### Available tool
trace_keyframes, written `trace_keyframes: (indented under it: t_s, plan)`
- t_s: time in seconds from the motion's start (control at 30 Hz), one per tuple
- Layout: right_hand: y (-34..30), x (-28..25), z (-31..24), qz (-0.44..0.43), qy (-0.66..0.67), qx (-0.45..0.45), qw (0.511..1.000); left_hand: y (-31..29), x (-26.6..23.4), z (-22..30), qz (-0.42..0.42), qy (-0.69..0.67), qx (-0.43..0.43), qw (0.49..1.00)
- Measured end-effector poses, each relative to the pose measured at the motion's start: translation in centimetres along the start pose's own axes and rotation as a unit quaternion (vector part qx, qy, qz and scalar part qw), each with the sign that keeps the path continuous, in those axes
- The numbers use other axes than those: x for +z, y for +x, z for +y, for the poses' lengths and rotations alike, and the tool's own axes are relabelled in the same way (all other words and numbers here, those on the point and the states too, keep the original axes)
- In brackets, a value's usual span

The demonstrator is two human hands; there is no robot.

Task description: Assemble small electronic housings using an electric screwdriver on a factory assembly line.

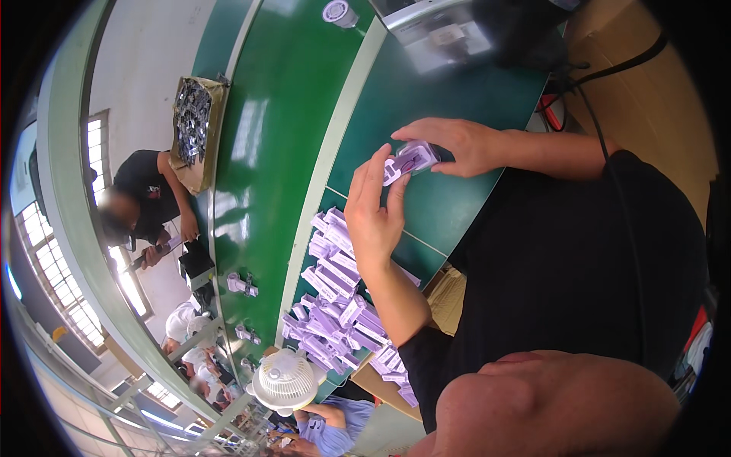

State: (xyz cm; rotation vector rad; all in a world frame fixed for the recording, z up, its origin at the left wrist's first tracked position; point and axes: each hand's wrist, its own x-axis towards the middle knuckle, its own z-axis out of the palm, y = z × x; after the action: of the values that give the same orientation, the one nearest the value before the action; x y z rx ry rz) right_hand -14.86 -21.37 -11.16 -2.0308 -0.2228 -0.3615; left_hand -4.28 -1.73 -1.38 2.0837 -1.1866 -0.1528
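Observation:
A light purple plastic housing (417,157) with an open hollow and thin dark and reddish wires inside is held between my two hands above the green table (457,206). My left hand (375,209) pinches its left end, a purple piece with cut-outs (391,170), between thumb and fingers. Around its other end curl the fingers and thumb of my right hand (461,145). Part of the housing is covered by fingers. Beside my left forearm lies a heap of similar light purple plastic parts (335,282).
Left of my table runs a green conveyor belt (282,152) carrying purple devices (242,285). Across it, a person in black (145,183) handles a device beside a box of dark parts (196,126). A white fan (284,381) stands past the heap. Cables (601,129) hang near my right arm.

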Motion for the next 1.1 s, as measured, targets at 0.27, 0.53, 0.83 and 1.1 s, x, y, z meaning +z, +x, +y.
trace_keyframes:
  t_s: [0.27,0.53,0.83,1.1]
  plan:
    - [0.0,-0.4,0.3,0.004,0.0,-0.022,1.0,0.8,-0.1,0.0,-0.005,0.004,0.007,1.0]
    - [-0.1,0.1,-0.2,-0.018,0.014,0.01,1.0,0.3,-0.1,-0.3,-0.016,0.017,0.008,1.0]
    - [-0.6,-1.1,0.2,-0.015,0.003,0.015,1.0,1.9,0.5,1.1,-0.047,0.05,0.038,0.997]
    - [-2.9,-7.4,-4.8,0.375,-0.286,-0.258,0.843,2.2,0.0,-0.5,-0.03,0.028,0.038,0.998]
